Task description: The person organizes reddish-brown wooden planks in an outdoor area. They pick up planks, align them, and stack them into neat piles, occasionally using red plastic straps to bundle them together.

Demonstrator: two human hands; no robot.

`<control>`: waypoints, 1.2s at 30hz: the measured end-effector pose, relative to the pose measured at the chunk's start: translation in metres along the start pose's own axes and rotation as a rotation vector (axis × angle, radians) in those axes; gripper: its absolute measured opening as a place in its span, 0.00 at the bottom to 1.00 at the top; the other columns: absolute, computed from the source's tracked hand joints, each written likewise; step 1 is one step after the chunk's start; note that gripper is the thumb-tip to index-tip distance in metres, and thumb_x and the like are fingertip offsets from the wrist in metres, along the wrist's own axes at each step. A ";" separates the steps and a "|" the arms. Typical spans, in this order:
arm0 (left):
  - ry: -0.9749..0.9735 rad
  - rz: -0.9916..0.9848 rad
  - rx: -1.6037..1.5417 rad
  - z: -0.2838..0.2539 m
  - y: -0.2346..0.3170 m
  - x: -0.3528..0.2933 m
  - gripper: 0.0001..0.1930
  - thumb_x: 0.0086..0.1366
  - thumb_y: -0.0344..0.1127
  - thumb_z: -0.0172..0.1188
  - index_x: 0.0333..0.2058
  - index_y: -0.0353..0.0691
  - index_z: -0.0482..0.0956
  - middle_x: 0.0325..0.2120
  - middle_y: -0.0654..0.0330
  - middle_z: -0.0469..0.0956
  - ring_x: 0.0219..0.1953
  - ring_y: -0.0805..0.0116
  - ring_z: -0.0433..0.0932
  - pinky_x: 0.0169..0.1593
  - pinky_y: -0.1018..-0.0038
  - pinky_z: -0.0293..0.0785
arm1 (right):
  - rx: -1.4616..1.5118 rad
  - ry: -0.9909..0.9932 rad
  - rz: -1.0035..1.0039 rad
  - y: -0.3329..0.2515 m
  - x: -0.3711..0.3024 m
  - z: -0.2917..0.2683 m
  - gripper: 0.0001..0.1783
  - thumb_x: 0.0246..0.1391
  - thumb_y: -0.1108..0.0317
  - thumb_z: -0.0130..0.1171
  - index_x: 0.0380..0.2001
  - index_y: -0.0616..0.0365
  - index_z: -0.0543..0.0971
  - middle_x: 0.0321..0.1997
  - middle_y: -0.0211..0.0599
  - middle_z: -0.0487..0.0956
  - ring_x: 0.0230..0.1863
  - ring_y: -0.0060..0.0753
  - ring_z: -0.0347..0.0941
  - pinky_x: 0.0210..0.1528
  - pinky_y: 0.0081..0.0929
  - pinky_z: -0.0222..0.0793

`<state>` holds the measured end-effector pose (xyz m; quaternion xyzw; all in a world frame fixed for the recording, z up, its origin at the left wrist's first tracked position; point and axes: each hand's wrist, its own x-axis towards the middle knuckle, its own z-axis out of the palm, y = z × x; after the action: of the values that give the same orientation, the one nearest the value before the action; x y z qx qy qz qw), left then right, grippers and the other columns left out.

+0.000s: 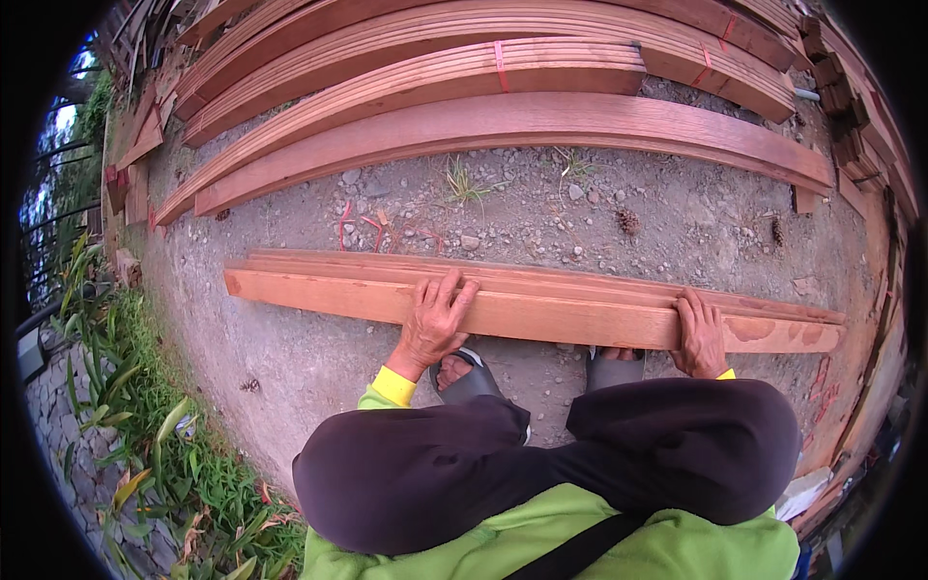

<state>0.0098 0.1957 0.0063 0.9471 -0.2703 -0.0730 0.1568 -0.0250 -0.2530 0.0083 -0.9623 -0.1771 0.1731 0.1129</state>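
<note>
A long reddish-brown wooden plank lies across in front of my feet, with more planks along its far side. My left hand grips the near plank left of its middle, with the fingers curled over the top edge. Toward the right end, my right hand holds the same plank, its fingers bent over the edge too. Both thumbs are mostly hidden. Dark wet-looking patches mark the right part of the plank's near face.
Strapped bundles of planks and a separate plank lie beyond, on gravelly ground. Red strap scraps and a pine cone are scattered there. Green plants border the left; more timber is stacked at right.
</note>
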 end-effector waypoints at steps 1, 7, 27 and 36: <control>-0.003 -0.017 -0.007 -0.002 0.003 -0.003 0.44 0.31 0.33 0.72 0.55 0.40 0.69 0.53 0.50 0.66 0.52 0.54 0.68 0.56 0.57 0.61 | -0.035 0.005 -0.010 -0.004 0.002 -0.002 0.44 0.25 0.72 0.70 0.53 0.61 0.65 0.63 0.48 0.63 0.63 0.52 0.60 0.61 0.51 0.54; -0.016 -0.042 -0.052 -0.002 0.005 -0.003 0.43 0.31 0.34 0.72 0.54 0.40 0.70 0.53 0.49 0.66 0.52 0.52 0.68 0.57 0.55 0.60 | -0.008 -0.015 -0.032 0.005 0.000 -0.001 0.46 0.25 0.67 0.71 0.54 0.62 0.65 0.62 0.50 0.63 0.65 0.54 0.57 0.64 0.54 0.49; 0.174 -0.021 0.021 0.011 0.006 -0.013 0.34 0.37 0.29 0.64 0.51 0.35 0.72 0.47 0.50 0.70 0.52 0.52 0.69 0.59 0.57 0.64 | -0.324 0.242 -0.030 0.105 0.227 -0.062 0.49 0.44 0.64 0.69 0.65 0.64 0.54 0.69 0.55 0.56 0.70 0.56 0.51 0.69 0.44 0.48; 0.176 -0.054 0.011 0.013 0.012 -0.012 0.35 0.36 0.29 0.65 0.50 0.35 0.72 0.45 0.52 0.70 0.51 0.53 0.69 0.59 0.58 0.63 | -0.145 0.091 -0.053 0.113 0.261 -0.081 0.49 0.36 0.69 0.71 0.63 0.62 0.59 0.65 0.56 0.62 0.67 0.58 0.56 0.69 0.43 0.53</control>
<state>-0.0089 0.1892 -0.0016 0.9577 -0.2301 0.0076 0.1728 0.2678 -0.2696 -0.0258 -0.9698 -0.2092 0.1127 0.0552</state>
